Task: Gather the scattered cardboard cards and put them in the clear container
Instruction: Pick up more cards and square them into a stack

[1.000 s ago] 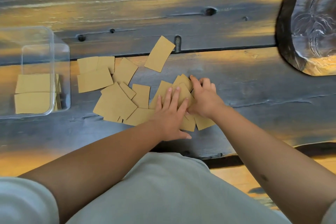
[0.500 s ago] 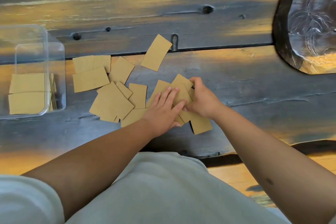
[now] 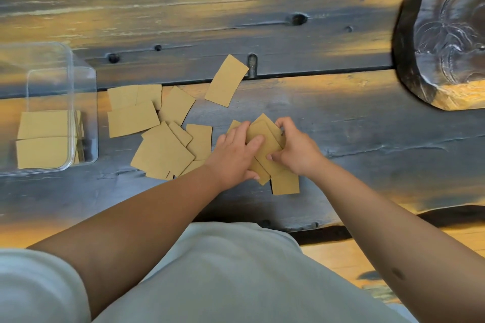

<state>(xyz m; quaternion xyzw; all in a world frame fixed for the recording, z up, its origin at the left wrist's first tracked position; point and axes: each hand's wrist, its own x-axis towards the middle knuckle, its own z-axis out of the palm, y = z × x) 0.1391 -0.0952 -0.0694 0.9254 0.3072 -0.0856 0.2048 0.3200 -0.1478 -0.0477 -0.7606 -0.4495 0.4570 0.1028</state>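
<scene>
Several tan cardboard cards lie scattered on the dark wooden table. My left hand [image 3: 233, 155] and my right hand [image 3: 296, 148] hold a small bunch of cards [image 3: 265, 144] between them, fingers curled round its edges. One card [image 3: 285, 183] pokes out below the bunch. A loose heap of cards [image 3: 162, 151] lies to the left, and a single card [image 3: 226, 80] lies farther back. The clear container [image 3: 84, 102] stands at the far left with a few cards [image 3: 43, 139] inside.
A dark carved wooden slab [image 3: 446, 42] sits at the back right. A groove [image 3: 315, 73] runs across the table behind the cards. The table's front edge [image 3: 288, 227] is just beyond my lap.
Both hands have drawn together around the right-hand cards, pulling them into a tighter bunch. My left fingers, flat on the cards before, now curl round the bunch.
</scene>
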